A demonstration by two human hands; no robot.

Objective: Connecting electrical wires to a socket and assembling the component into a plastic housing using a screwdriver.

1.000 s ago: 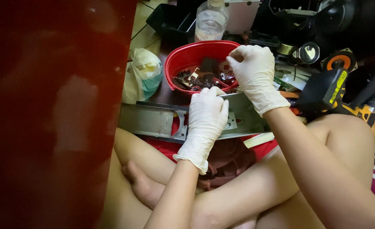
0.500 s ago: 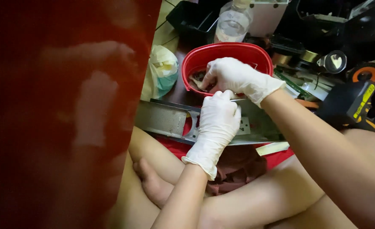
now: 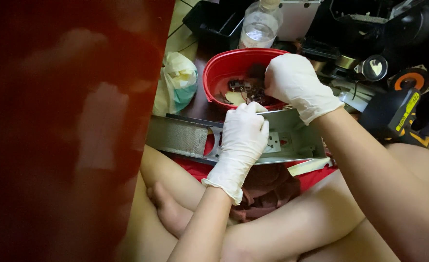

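My left hand [image 3: 241, 140], in a white glove, presses down on a long grey metal housing [image 3: 180, 137] that lies across my lap. My right hand [image 3: 292, 80], also gloved, reaches into a red plastic bowl [image 3: 219, 70] just beyond the housing. The bowl holds several small dark metal parts [image 3: 241, 90] and a pale flat piece. My right fingers are curled down among those parts; whether they pinch one is hidden.
A clear plastic bottle [image 3: 258, 26] and a black tray [image 3: 209, 22] stand behind the bowl. A crumpled plastic bag [image 3: 178, 80] lies to the left. A yellow-and-black power drill [image 3: 401, 119] and dark machine parts crowd the right. A blurred red surface [image 3: 54, 131] fills the left.
My right hand has dropped from the bowl's near rim into the bowl among the parts. My left hand stays on the metal housing. The camera has shifted slightly.
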